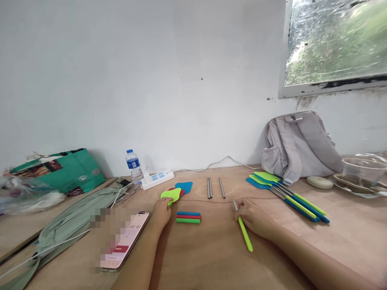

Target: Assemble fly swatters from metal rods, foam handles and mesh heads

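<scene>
1. Lime-green mesh fly-swatter head (171,195) sits under the fingertips of my left hand (161,212); the fingers are closed on its near edge, forearm stretched forward and flat along the table (211,257).
2. Just beyond that grip, partly under the green mesh, lie a red head (182,192) and a blue head (185,186), both flat with rounded outlines.
3. My right hand (252,217) rests palm down, fingers curled around a thin metal rod with a lime-green handle (244,231); the bare metal tip pokes out ahead of the fingers and the smooth green grip trails back toward me along the wrist.
4. Between my two hands lie three short sleeves (188,217), blue, red and green, side by side and touching.
5. Ahead of the right hand, three bare steel rods (215,187) lie roughly parallel, two of them together and one just apart.
6. Farther off to the right of that hand, finished swatters (287,195) with green and blue heads and handles are fanned out near a grey backpack (298,145).
7. Beside my left forearm lies a phone (125,239), screen up.
</scene>
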Demonstrator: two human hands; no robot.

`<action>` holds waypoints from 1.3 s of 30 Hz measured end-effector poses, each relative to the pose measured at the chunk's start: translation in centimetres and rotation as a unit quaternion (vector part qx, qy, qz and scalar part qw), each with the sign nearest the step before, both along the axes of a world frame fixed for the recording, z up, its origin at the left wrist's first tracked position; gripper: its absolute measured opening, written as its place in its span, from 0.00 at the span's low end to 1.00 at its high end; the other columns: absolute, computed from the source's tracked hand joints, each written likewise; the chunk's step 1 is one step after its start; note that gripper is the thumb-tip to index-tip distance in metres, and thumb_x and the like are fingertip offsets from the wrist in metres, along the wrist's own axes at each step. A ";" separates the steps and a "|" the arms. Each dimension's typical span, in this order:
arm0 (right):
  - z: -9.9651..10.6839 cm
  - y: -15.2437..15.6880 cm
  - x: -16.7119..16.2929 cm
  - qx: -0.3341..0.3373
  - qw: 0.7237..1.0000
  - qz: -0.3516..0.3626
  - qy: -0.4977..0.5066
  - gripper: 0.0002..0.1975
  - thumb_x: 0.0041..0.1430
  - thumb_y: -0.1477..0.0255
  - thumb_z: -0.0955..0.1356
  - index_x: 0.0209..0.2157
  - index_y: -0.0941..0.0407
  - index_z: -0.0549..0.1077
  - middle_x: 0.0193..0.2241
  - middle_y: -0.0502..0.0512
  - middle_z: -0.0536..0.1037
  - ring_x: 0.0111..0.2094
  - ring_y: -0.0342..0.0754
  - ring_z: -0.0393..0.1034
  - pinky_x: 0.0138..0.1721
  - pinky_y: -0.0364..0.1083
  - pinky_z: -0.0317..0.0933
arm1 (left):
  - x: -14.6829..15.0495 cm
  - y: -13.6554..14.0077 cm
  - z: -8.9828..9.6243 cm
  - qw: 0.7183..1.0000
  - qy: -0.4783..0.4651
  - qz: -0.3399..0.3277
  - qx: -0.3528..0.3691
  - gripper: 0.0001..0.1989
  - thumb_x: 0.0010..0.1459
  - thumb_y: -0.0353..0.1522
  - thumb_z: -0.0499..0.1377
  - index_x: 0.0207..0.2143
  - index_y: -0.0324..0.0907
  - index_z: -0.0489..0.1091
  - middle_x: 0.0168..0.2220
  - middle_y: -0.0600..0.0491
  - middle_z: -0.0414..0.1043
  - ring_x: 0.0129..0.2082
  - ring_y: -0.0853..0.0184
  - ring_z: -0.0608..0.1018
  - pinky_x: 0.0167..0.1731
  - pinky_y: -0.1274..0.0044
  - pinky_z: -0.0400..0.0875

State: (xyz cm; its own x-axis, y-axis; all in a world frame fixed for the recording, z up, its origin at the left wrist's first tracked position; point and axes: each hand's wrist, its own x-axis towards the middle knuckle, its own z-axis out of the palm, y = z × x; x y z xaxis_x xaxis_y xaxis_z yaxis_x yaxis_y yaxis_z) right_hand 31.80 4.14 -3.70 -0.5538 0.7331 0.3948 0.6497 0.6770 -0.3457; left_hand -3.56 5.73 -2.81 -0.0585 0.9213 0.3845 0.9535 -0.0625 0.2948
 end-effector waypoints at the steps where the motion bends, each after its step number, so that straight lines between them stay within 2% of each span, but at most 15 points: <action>1: 0.1 0.0 0.1 -0.018 1.000 -0.003 0.001 0.14 0.50 0.83 0.59 0.28 0.54 0.73 0.36 0.55 0.67 0.38 0.48 0.64 0.40 0.47 0.59 | 0.0 0.0 0.1 1.000 -0.001 -0.003 0.001 0.21 0.47 0.16 0.49 0.40 0.37 0.71 0.43 0.46 0.72 0.46 0.61 0.71 0.47 0.72 0.62; 5: 1.1 -0.4 0.3 -0.088 0.996 -0.015 0.003 0.12 0.51 0.81 0.58 0.28 0.55 0.70 0.33 0.53 0.69 0.35 0.46 0.65 0.37 0.45 0.58 | 0.2 0.0 0.2 1.000 -0.016 -0.010 0.007 0.20 0.46 0.17 0.50 0.39 0.38 0.71 0.42 0.47 0.73 0.45 0.62 0.72 0.47 0.73 0.62; 7: 1.5 -0.6 0.4 -0.107 0.993 -0.041 -0.001 0.06 0.51 0.78 0.60 0.28 0.56 0.68 0.31 0.52 0.70 0.32 0.46 0.65 0.33 0.44 0.57 | 0.2 0.0 0.2 0.999 -0.030 -0.008 0.014 0.19 0.45 0.18 0.50 0.39 0.38 0.71 0.41 0.47 0.73 0.44 0.62 0.72 0.46 0.73 0.63; 9: 1.5 -0.6 0.3 -0.115 0.990 -0.081 -0.011 0.02 0.49 0.73 0.63 0.28 0.56 0.64 0.29 0.52 0.69 0.30 0.46 0.63 0.30 0.44 0.56 | 0.2 -0.1 0.3 0.998 -0.048 -0.002 0.027 0.18 0.46 0.18 0.50 0.38 0.38 0.71 0.40 0.47 0.73 0.43 0.61 0.72 0.45 0.72 0.64; 11: 1.3 -0.6 0.3 -0.124 0.984 -0.124 -0.014 0.05 0.48 0.72 0.64 0.29 0.55 0.62 0.28 0.51 0.69 0.28 0.46 0.63 0.28 0.43 0.54 | 0.1 -0.1 0.4 0.996 -0.072 0.007 0.046 0.17 0.47 0.19 0.50 0.36 0.38 0.72 0.40 0.46 0.73 0.43 0.60 0.72 0.44 0.71 0.64; 17: 0.7 -0.3 0.6 -0.122 0.977 -0.172 -0.027 0.02 0.53 0.74 0.61 0.31 0.56 0.63 0.29 0.53 0.71 0.30 0.47 0.64 0.29 0.43 0.55 | -0.2 -0.5 0.9 0.974 -0.188 0.035 0.125 0.12 0.51 0.27 0.51 0.34 0.40 0.72 0.38 0.47 0.73 0.44 0.57 0.71 0.47 0.68 0.62; 20: 0.8 -0.3 0.7 -0.110 0.979 -0.166 -0.044 0.07 0.56 0.74 0.59 0.33 0.56 0.67 0.34 0.57 0.72 0.35 0.49 0.67 0.34 0.45 0.58 | 0.1 -0.9 1.3 0.945 -0.278 0.051 0.167 0.10 0.51 0.31 0.53 0.35 0.43 0.72 0.39 0.49 0.73 0.46 0.57 0.70 0.50 0.68 0.59; 22: 0.7 -0.2 0.8 -0.096 0.982 -0.149 -0.061 0.11 0.58 0.74 0.57 0.35 0.57 0.69 0.37 0.59 0.72 0.38 0.50 0.67 0.38 0.47 0.58 | 0.5 -1.1 1.7 0.914 -0.352 0.063 0.191 0.12 0.51 0.35 0.55 0.38 0.43 0.70 0.41 0.49 0.72 0.47 0.57 0.70 0.50 0.67 0.61; 26: 0.5 -0.1 0.7 -0.079 0.980 -0.158 -0.089 0.14 0.60 0.75 0.55 0.37 0.58 0.70 0.38 0.60 0.70 0.38 0.49 0.67 0.39 0.47 0.58 | 1.8 -1.4 2.9 0.839 -0.508 0.031 0.189 0.17 0.53 0.39 0.53 0.43 0.41 0.65 0.43 0.50 0.71 0.43 0.63 0.73 0.40 0.73 0.69; 29: 0.8 -0.1 0.7 -0.056 0.985 -0.154 -0.058 0.15 0.61 0.76 0.53 0.40 0.57 0.68 0.39 0.59 0.68 0.36 0.48 0.68 0.37 0.46 0.59 | 3.0 -1.9 3.9 0.791 -0.598 -0.023 0.127 0.14 0.53 0.40 0.53 0.39 0.43 0.66 0.38 0.52 0.73 0.36 0.66 0.76 0.33 0.76 0.72; 33: 1.4 -0.5 0.6 -0.038 0.994 -0.104 0.021 0.14 0.62 0.71 0.52 0.43 0.55 0.65 0.39 0.58 0.67 0.37 0.48 0.67 0.38 0.47 0.60 | 4.9 -3.3 4.2 0.741 -0.664 -0.097 -0.016 0.13 0.45 0.40 0.61 0.32 0.41 0.70 0.27 0.54 0.73 0.23 0.69 0.74 0.21 0.79 0.69; 36: 1.9 -1.1 0.3 -0.037 0.998 -0.035 0.046 0.14 0.63 0.69 0.53 0.42 0.55 0.64 0.37 0.57 0.69 0.39 0.49 0.66 0.39 0.47 0.60 | 6.3 -4.4 3.6 0.719 -0.656 -0.164 -0.159 0.17 0.36 0.37 0.67 0.30 0.39 0.72 0.24 0.54 0.72 0.19 0.72 0.72 0.19 0.80 0.67; 39: 2.3 -1.9 -0.1 -0.025 0.999 0.021 0.028 0.14 0.62 0.67 0.54 0.43 0.54 0.66 0.35 0.57 0.71 0.36 0.49 0.66 0.36 0.47 0.60 | 7.3 -5.1 3.0 0.701 -0.613 -0.221 -0.288 0.18 0.33 0.36 0.69 0.29 0.37 0.73 0.25 0.53 0.73 0.21 0.72 0.72 0.22 0.80 0.65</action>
State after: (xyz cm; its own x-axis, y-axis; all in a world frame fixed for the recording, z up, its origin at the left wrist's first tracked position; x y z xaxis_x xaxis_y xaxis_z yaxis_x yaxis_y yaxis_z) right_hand 31.70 2.21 -1.37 -0.5626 0.7292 0.3895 0.5995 0.6843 -0.4151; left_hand 3.71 0.61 0.15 0.3213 0.9353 -0.1482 -0.1148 0.1938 0.9743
